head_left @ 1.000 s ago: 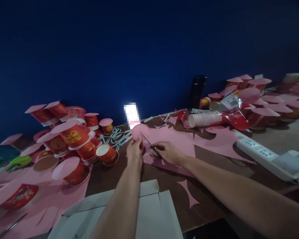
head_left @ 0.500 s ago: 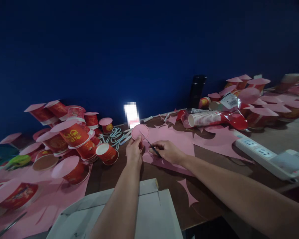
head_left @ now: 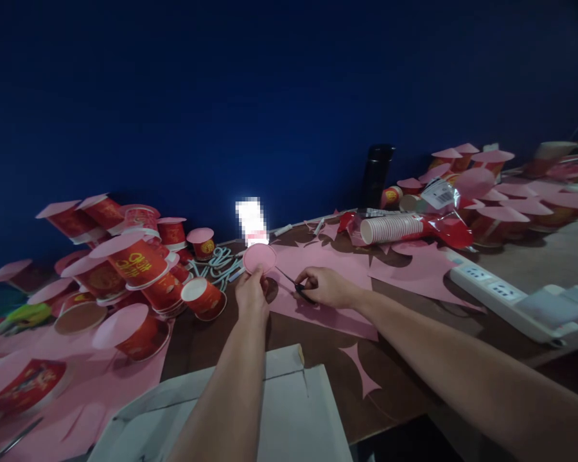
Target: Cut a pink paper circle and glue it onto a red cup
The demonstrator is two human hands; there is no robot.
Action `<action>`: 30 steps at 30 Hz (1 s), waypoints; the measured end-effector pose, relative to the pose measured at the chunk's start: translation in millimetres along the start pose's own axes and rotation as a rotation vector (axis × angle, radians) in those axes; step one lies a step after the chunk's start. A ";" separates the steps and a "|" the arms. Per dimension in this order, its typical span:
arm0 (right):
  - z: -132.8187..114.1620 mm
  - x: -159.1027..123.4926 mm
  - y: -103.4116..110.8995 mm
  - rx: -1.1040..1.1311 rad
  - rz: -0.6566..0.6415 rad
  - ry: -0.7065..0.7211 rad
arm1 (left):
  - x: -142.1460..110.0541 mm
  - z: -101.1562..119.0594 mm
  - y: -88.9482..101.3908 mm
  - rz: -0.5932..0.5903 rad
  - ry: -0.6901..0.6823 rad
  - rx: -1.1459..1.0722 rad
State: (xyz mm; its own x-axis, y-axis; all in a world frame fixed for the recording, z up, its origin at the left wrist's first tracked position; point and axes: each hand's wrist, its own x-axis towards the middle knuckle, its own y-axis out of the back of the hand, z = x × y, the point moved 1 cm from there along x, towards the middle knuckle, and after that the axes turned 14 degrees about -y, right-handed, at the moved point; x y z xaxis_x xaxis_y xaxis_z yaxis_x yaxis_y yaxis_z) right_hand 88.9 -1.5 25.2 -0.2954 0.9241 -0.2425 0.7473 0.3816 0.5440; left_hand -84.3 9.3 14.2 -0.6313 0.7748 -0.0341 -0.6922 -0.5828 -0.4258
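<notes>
My left hand is closed on a pink paper disc, pinching its lower edge and holding it up above the brown table. Just to the right, my right hand grips small black scissors, whose blades point left toward the disc without touching it. Under my right hand lies a large pink paper sheet with round cut-outs. A red paper cup lies on its side just left of my left hand.
Several red cups with pink lids pile up at the left, more at the far right. A sleeve of stacked cups lies at the back. A white power strip sits at the right, a white box in front.
My left hand has moved the pink disc a little left and away from the scissor blades. My right hand dropped slightly toward the pink sheet.
</notes>
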 end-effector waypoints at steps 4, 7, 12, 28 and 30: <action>3.1 0.0 12.3 -0.363 0.317 -0.027 | 2.7 -1.5 1.3 0.034 -0.028 0.012; 5.1 -1.3 21.0 -0.575 0.441 -0.066 | -0.6 -1.8 -0.2 -0.032 -0.039 0.042; 7.0 -1.4 26.4 -0.726 0.464 -0.142 | -16.1 -0.4 -5.8 -0.370 -0.019 0.197; 20.2 15.7 38.2 -0.539 0.338 -0.053 | -33.5 -14.0 -10.5 -0.632 0.077 0.483; 22.2 18.1 38.5 -0.464 0.329 -0.028 | -32.4 -16.0 -10.0 -0.611 0.094 0.467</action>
State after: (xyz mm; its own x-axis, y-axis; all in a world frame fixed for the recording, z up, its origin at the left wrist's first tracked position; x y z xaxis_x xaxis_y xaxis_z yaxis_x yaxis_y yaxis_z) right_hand 125.5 29.4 23.9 -0.0709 0.9973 -0.0187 0.4555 0.0491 0.8889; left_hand -51.3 -6.1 5.1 -0.0724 0.9974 -0.0013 -0.9969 -0.0723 0.0311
